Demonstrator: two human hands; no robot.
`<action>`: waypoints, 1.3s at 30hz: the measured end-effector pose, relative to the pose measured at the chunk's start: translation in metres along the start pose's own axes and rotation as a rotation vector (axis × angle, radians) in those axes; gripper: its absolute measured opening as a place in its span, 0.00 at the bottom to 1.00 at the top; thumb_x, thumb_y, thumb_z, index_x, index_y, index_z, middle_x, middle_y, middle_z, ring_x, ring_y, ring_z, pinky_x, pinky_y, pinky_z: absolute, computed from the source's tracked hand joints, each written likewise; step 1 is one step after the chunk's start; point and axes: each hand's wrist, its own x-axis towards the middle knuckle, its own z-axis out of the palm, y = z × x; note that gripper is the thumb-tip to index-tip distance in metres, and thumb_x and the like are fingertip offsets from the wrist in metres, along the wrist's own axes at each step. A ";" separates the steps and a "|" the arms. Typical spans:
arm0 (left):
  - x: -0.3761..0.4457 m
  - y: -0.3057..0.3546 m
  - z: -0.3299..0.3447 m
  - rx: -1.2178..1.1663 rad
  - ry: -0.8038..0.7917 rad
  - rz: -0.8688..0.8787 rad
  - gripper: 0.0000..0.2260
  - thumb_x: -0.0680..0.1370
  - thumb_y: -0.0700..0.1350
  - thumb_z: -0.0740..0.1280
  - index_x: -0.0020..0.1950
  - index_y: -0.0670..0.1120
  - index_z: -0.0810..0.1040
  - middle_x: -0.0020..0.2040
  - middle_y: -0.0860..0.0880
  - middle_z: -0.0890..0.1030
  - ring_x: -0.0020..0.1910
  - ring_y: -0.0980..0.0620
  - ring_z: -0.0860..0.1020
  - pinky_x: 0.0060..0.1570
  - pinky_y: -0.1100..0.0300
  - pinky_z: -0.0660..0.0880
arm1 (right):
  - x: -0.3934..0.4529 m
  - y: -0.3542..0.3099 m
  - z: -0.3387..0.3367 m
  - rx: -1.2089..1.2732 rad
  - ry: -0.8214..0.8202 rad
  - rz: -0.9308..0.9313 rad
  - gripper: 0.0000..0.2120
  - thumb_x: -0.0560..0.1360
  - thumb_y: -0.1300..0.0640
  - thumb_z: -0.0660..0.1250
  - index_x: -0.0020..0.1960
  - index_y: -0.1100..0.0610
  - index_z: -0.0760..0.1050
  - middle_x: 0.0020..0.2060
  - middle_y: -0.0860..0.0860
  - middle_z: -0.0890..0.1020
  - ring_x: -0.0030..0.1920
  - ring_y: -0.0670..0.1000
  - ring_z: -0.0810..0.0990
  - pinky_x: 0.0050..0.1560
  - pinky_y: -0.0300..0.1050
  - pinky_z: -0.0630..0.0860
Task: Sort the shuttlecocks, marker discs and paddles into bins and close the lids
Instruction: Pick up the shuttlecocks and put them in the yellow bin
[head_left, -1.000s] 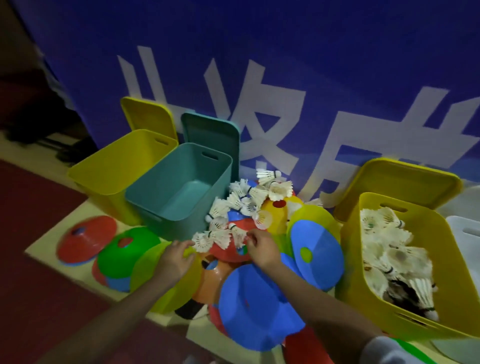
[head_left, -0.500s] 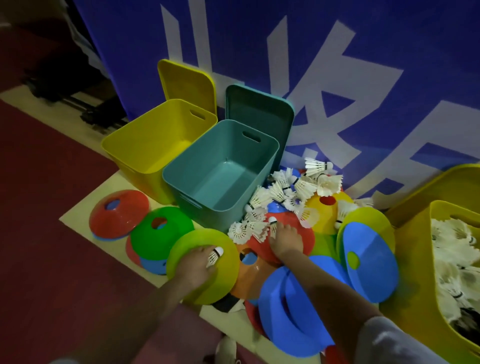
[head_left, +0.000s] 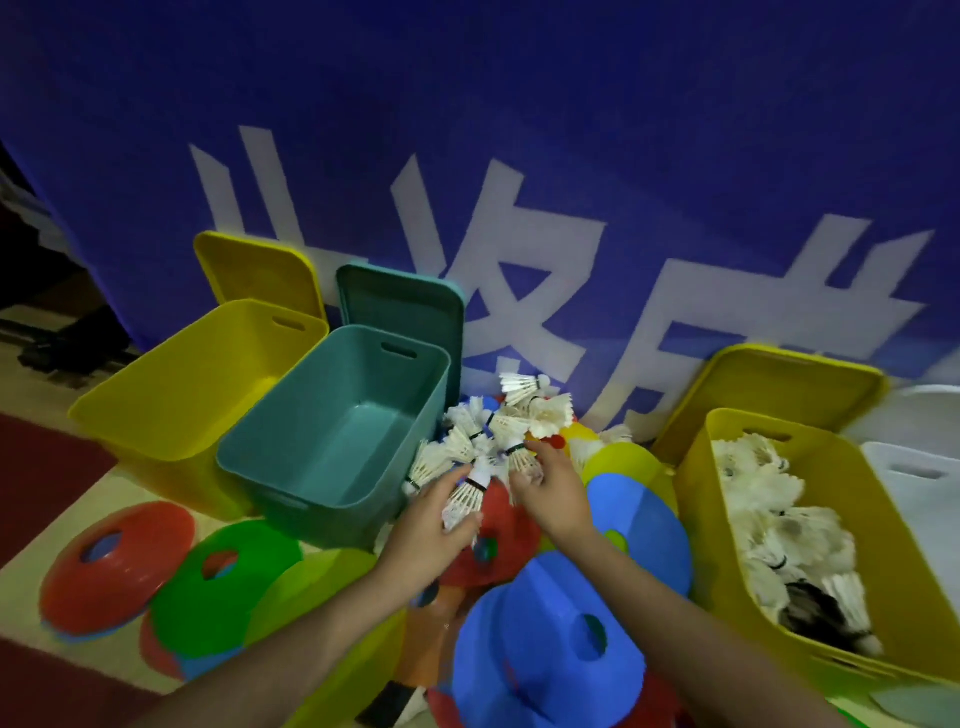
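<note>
Both hands (head_left: 431, 530) now grasping shuttlecocks (head_left: 465, 499).

Right hand (head_left: 550, 493) fingers perhaps hidden under shuttlecocks (head_left: 498, 431).

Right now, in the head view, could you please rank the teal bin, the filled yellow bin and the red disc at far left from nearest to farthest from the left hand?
1. The teal bin, just left of and beyond the left hand.
2. The filled yellow bin, on the right, past the right hand.
3. The red disc, at the far left on the floor.
</note>
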 end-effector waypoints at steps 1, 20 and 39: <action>0.012 0.017 0.008 -0.019 0.004 0.030 0.25 0.76 0.48 0.68 0.72 0.54 0.66 0.68 0.59 0.70 0.67 0.60 0.67 0.66 0.61 0.66 | 0.001 0.002 -0.017 0.045 0.050 0.006 0.24 0.72 0.48 0.67 0.66 0.53 0.72 0.58 0.51 0.76 0.57 0.52 0.76 0.53 0.44 0.72; 0.093 0.195 0.253 -0.122 -0.213 0.025 0.21 0.77 0.52 0.66 0.70 0.54 0.69 0.64 0.50 0.74 0.64 0.50 0.72 0.61 0.54 0.71 | -0.034 0.227 -0.275 -0.001 0.382 0.454 0.22 0.78 0.57 0.61 0.70 0.62 0.66 0.63 0.61 0.75 0.61 0.61 0.75 0.55 0.50 0.72; 0.124 0.223 0.324 0.011 -0.249 0.103 0.18 0.78 0.52 0.66 0.67 0.53 0.72 0.66 0.55 0.73 0.66 0.57 0.70 0.61 0.61 0.69 | -0.004 0.295 -0.310 -0.340 0.301 -0.001 0.19 0.74 0.59 0.63 0.65 0.57 0.74 0.59 0.56 0.76 0.62 0.58 0.71 0.61 0.51 0.70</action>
